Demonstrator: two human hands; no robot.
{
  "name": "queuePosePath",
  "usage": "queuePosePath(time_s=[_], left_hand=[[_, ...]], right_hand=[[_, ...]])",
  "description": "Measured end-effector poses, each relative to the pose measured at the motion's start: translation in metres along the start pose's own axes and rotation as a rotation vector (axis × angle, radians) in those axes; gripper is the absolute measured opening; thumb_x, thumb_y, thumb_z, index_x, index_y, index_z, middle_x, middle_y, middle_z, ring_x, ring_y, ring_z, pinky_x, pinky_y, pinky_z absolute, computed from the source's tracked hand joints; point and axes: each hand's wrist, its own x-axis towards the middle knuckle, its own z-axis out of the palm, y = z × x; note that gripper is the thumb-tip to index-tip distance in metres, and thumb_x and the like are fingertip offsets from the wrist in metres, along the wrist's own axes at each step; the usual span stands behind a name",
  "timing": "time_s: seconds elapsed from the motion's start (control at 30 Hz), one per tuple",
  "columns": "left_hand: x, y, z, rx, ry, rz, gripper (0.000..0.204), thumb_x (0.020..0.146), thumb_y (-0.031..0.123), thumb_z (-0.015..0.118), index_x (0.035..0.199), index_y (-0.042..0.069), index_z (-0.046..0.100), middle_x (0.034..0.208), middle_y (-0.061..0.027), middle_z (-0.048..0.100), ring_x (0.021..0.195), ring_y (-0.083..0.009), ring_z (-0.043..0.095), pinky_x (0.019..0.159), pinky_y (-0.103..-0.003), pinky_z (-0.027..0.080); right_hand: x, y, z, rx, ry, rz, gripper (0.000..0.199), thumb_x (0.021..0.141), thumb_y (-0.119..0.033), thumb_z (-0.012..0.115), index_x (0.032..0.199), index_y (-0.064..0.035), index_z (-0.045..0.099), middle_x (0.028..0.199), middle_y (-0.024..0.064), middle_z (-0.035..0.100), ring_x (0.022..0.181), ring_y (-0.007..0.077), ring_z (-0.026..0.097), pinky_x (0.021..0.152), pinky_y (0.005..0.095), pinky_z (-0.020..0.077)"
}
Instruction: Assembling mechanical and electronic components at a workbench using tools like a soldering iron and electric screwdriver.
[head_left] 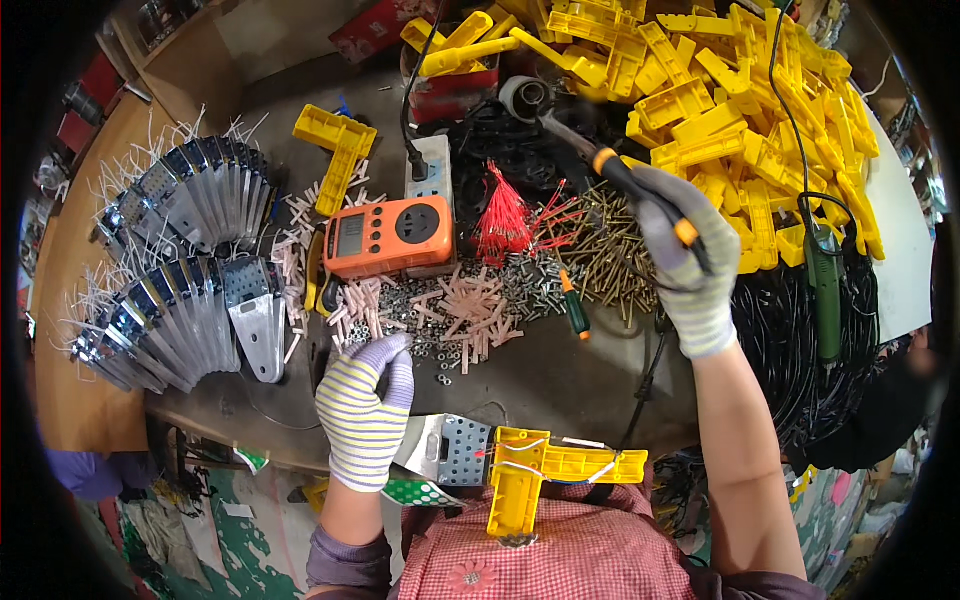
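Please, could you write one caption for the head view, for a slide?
At a cluttered workbench, the gloved right hand holds pliers; the gloved left hand is near pink tubes.

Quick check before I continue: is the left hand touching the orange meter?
Apart. The head view shows a plain gap: the gloved left hand is nearer the wearer than the orange meter, with loose pink tubes lying between them.

On my feed, the left hand (365,420) and right hand (692,265) wear pale gloves with thin yellow and grey stripes; I make out lavender fingertips on the left one. Both forearms are bare below dark purplish sleeves (348,568). I also see a red-and-white checked garment (600,560) bearing a pink flower (471,577).
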Motion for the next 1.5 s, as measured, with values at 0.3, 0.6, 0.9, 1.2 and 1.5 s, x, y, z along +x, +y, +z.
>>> queuePosePath(time_s=[0.3,0.6,0.9,1.2,1.5], left_hand=[[0.007,-0.001,0.001,0.088,-0.019,0.003,0.024,0.082,-0.002,0.070,0.105,0.005,0.070,0.098,-0.0118,0.069,0.087,-0.0259,0.065,0.082,-0.036,0.052],[0.009,0.053,-0.021,-0.128,-0.315,0.269,0.024,0.078,0.024,0.072,0.100,0.014,0.072,0.093,-0.0022,0.067,0.091,-0.0242,0.064,0.091,-0.044,0.046],[-0.003,0.071,-0.001,-0.301,-0.569,0.257,0.012,0.072,0.026,0.076,0.082,0.019,0.075,0.077,0.0031,0.065,0.082,-0.0189,0.062,0.108,-0.048,0.036],[-0.007,0.069,0.007,-0.296,-0.500,0.236,0.012,0.071,0.030,0.075,0.077,0.019,0.073,0.074,0.0042,0.062,0.082,-0.0176,0.060,0.108,-0.049,0.036],[-0.005,0.071,0.007,-0.324,-0.481,0.202,0.015,0.062,0.020,0.075,0.071,0.015,0.065,0.074,-0.0011,0.055,0.081,-0.0230,0.058,0.103,-0.052,0.040]], right_hand=[[0.058,0.062,0.044,-0.717,-0.066,-0.414,0.055,0.077,0.001,0.070,0.129,-0.0105,0.056,0.101,0.0170,0.065,0.094,0.0383,0.063,0.084,0.0463,0.0523],[-0.084,-0.060,-0.055,-0.112,-0.587,0.011,0.026,0.074,-0.024,0.077,0.088,-0.0062,0.065,0.099,0.0157,0.068,0.083,0.0348,0.065,0.075,0.0388,0.0532],[-0.104,-0.067,-0.037,0.104,-0.593,0.355,0.010,0.082,-0.005,0.072,0.089,-0.0020,0.066,0.096,0.0131,0.063,0.074,0.0203,0.062,0.061,0.0302,0.0482],[-0.092,-0.080,-0.029,0.020,-0.769,0.423,0.022,0.082,-0.020,0.079,0.097,-0.0054,0.071,0.077,0.0097,0.064,0.064,0.0275,0.063,0.060,0.0355,0.0504],[-0.091,-0.074,-0.021,-0.146,-0.703,0.137,0.017,0.083,-0.017,0.074,0.094,-0.0075,0.067,0.083,0.0097,0.058,0.078,0.0315,0.063,0.068,0.0397,0.0517]])
